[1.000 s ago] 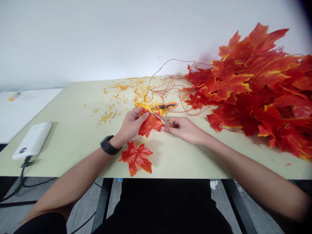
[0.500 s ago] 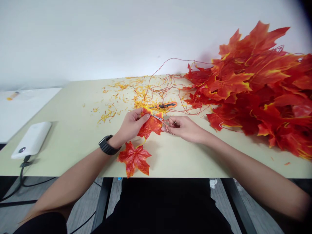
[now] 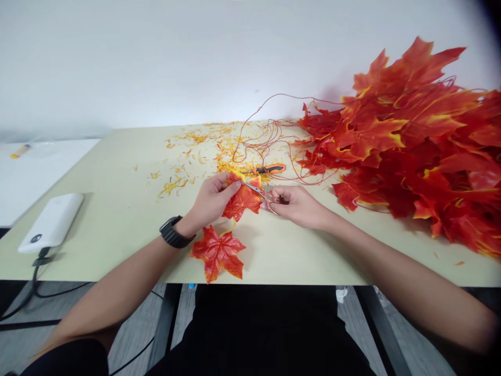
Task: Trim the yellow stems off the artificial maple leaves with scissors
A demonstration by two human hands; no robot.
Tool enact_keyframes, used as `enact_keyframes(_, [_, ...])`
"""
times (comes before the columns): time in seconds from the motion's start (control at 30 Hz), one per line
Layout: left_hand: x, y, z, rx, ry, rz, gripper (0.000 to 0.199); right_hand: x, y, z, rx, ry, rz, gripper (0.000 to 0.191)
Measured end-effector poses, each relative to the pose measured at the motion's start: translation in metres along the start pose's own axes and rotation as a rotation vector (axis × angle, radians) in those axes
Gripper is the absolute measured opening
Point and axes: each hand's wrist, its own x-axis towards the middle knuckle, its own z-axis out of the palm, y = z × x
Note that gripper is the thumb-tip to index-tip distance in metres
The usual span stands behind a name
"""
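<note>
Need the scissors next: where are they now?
In the head view, the scissors are in the right hand, blades at the edge of the red maple leaf the left hand holds.

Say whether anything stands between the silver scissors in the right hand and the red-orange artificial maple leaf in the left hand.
Nothing visible does: the blades of the silver scissors lie on the red-orange artificial maple leaf, which the left hand grips, while the right hand holds the scissors.

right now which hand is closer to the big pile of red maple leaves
Right. The right hand, holding small scissors, is left of the pile of artificial maple leaves, with table showing between them. The left hand, gripping a single maple leaf, is farther left.
</note>
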Motion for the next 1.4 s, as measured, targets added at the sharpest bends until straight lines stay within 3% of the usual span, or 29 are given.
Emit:
enact_keyframes(0.6, [-0.0016, 0.0005, 0.0017, -0.028, 0.032, 0.001, 0.033, -0.0001, -0.0021, 0.0008, 0.008, 0.01, 0.011, 0.062])
enact_keyframes(1.2, [-0.0016, 0.0019, 0.003, -0.029, 0.043, -0.007, 0.033, 0.0, -0.0007, 0.0003, 0.058, -0.017, -0.003, 0.052])
enact_keyframes(1.4, [-0.002, 0.0024, 0.0035, -0.048, 0.048, -0.008, 0.033, 0.001, 0.0005, 0.0019, 0.019, 0.01, -0.002, 0.059])
